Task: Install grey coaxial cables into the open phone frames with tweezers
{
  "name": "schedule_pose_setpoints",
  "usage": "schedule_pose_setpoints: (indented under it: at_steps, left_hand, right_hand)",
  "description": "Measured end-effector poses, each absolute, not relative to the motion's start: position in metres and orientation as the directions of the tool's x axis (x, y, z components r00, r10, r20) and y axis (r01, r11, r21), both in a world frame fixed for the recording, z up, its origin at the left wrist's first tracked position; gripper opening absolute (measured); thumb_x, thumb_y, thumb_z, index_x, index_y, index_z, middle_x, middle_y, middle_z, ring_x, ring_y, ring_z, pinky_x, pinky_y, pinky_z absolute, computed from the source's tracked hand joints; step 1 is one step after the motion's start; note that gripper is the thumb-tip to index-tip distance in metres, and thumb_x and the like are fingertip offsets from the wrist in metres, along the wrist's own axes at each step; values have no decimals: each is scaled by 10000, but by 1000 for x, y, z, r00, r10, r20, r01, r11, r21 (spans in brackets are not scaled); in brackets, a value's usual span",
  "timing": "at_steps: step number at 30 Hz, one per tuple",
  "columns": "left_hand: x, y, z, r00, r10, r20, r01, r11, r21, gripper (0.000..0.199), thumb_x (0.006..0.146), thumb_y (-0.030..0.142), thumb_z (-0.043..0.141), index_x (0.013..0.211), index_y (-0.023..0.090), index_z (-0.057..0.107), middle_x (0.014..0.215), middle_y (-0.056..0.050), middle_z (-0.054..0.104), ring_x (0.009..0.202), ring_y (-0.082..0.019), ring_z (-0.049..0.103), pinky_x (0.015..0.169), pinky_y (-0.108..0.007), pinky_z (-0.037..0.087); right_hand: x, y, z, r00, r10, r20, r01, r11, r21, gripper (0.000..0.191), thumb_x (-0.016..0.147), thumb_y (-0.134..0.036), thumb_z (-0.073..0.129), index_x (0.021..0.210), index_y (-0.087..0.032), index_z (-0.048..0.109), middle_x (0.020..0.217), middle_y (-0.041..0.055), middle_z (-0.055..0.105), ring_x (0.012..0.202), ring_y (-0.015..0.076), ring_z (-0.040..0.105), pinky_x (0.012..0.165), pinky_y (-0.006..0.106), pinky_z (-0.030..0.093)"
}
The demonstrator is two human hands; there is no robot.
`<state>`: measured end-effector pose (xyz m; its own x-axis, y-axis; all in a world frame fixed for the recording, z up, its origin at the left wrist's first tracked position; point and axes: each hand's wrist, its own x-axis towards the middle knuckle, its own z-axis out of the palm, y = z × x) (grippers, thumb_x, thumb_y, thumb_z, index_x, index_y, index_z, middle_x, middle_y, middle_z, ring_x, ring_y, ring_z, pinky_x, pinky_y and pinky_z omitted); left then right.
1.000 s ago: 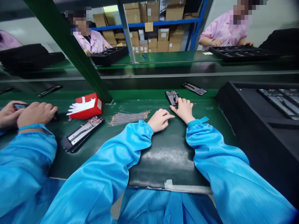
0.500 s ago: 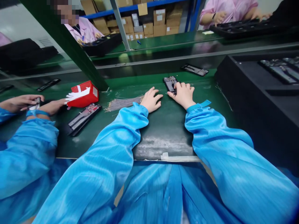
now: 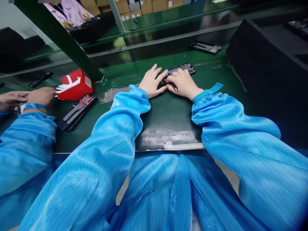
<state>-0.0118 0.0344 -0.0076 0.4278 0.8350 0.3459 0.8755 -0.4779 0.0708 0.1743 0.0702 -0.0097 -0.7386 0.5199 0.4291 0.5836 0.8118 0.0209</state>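
A phone frame (image 3: 189, 68) with its inner parts exposed lies slanted on the green bench (image 3: 168, 112). My left hand (image 3: 153, 81) rests at its left end with the fingers spread. My right hand (image 3: 183, 82) is over the near side of the frame, its fingers curled and pressed together; whatever they may hold is hidden beneath them. Just left of my left hand lies a bundle of thin grey cables (image 3: 113, 94). Another open phone frame (image 3: 207, 47) lies farther back, to the right.
A red box (image 3: 78, 86) with white strips and stacked phone parts (image 3: 78, 110) lie at left, beside a co-worker's hands (image 3: 40, 96). A green post (image 3: 62, 41) slants behind them. A large black foam tray (image 3: 264, 73) stands at right.
The phone frame now lies slanted more sideways. My left hand has moved right onto its end, and my right hand's fingers have curled in closer to my left. The view has tilted down.
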Motion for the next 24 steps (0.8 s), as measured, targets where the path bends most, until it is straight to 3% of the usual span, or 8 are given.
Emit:
schedule_pose_setpoints:
  at_steps: [5,8,12,16,19,24]
  left_hand:
    - [-19,37,-6,482,821,305,855,-517,40,711,772,551,444,1332,136,302,1370,-162,307,1307,-361,148,1031,-504,149]
    - [-18,38,-8,482,835,264,865,-501,5,627,792,486,437,1292,115,364,1337,-163,364,1297,-339,195,1027,-486,171]
    - [-11,33,-10,419,873,251,900,-435,12,495,801,406,438,1217,137,446,1308,-130,410,1272,-295,259,1029,-448,197]
    - [-5,27,-13,344,900,266,928,-369,48,540,759,379,484,1218,99,431,1233,-147,446,1162,-267,383,1008,-391,266]
    - [-2,21,-13,291,920,263,942,-323,90,559,725,355,511,1225,120,425,1212,-141,439,1129,-275,393,975,-408,311]
    - [3,13,-10,265,936,233,919,-318,231,640,713,376,513,1287,143,352,1232,-136,402,1154,-281,362,985,-431,310]
  right_hand:
    - [169,58,-7,-780,454,431,533,843,75,307,849,-263,308,945,-149,577,937,96,551,917,246,422,773,390,292]
    - [167,56,-7,-784,437,441,525,846,95,327,853,-260,297,1022,-138,548,1011,119,528,944,258,419,769,391,292]
    - [164,62,-11,-744,485,460,567,822,50,341,821,-292,364,1090,-138,504,1042,140,518,1021,306,399,795,438,274]
    - [159,78,-25,-740,462,489,544,838,32,410,730,-375,487,1077,-157,498,1141,182,503,1117,319,377,873,464,227]
    - [157,87,-39,-725,511,463,540,838,-80,506,658,-441,518,1083,-171,470,1199,215,481,1148,319,390,870,436,267]
    - [161,79,-42,-638,613,466,532,789,-309,446,626,-526,448,1004,-294,496,1210,179,504,1190,320,393,895,486,277]
